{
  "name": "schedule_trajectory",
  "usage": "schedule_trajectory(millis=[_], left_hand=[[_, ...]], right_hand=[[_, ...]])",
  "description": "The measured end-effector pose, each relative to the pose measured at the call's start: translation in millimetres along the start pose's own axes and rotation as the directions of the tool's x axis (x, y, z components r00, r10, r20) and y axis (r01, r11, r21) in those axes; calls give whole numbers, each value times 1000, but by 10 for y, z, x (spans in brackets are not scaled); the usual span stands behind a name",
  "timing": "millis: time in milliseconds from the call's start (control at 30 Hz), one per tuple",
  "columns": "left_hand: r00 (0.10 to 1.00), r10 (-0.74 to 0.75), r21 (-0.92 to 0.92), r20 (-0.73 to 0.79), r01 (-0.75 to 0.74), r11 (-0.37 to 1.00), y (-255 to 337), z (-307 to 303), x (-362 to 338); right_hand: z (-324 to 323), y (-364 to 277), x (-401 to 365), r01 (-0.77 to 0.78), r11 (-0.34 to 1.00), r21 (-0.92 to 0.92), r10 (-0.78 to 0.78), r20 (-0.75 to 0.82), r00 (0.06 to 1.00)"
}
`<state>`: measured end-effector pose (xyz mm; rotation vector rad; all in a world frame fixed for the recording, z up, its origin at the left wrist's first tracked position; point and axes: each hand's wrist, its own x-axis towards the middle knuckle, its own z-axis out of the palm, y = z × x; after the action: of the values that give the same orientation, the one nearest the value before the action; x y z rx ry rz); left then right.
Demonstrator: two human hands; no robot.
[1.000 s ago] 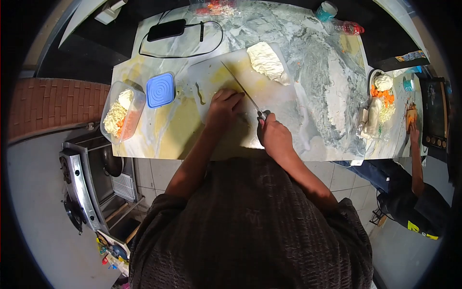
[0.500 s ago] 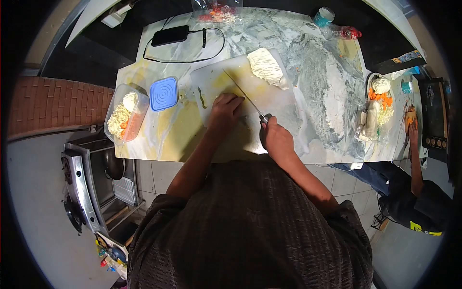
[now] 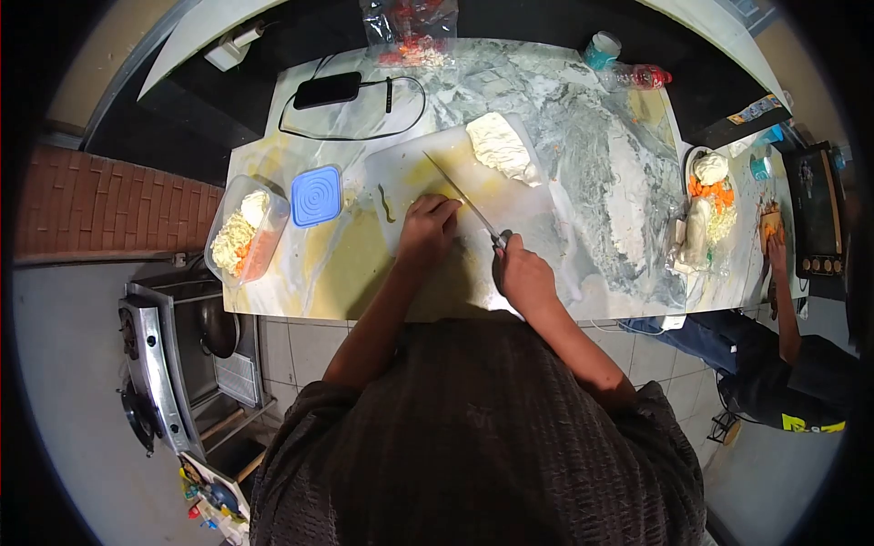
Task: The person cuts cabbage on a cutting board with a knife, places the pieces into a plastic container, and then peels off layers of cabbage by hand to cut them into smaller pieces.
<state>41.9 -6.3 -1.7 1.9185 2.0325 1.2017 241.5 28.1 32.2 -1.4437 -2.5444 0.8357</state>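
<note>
My right hand (image 3: pixel 526 275) is wrapped round the dark handle of a knife (image 3: pixel 462 194). Its long blade points away and to the left over the white cutting board (image 3: pixel 393 166). Close to the blade's left side, my left hand (image 3: pixel 428 229) rests on the board with its fingers curled and pressed together. Whatever lies under those fingers is hidden. A thin green strip (image 3: pixel 387 204), perhaps a bean or chilli, lies on the board left of that hand. Toward the board's far right corner sits a pale, wrinkled piece that looks like cabbage (image 3: pixel 503 149).
At left stand a clear tub (image 3: pixel 218 214) of cut vegetables and a blue lid (image 3: pixel 316 197). A phone (image 3: pixel 328 90) with a cable, a plastic bag (image 3: pixel 410 36) and a bottle (image 3: pixel 642 76) lie farther back. At right are bagged vegetables (image 3: pixel 710 205) and another person's hand (image 3: pixel 775 247).
The whole view has shifted slightly down as the camera tilted. My hands and the knife keep nearly the same place on the board; the fingers of my left hand moved only slightly.
</note>
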Motion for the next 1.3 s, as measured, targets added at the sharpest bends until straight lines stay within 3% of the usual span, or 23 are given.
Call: schedule_trajectory(millis=[333, 700, 1300], left_hand=[[999, -31, 29, 28, 30, 999, 56, -39, 51], [1000, -20, 20, 9, 19, 1000, 11, -7, 19], [999, -23, -2, -41, 23, 1000, 17, 22, -2]], right_hand=[[-78, -38, -97, -52, 999, 9, 52, 8, 999], [-82, -87, -102, 84, 995, 49, -80, -73, 994], [127, -37, -57, -14, 1000, 5, 14, -7, 1000]])
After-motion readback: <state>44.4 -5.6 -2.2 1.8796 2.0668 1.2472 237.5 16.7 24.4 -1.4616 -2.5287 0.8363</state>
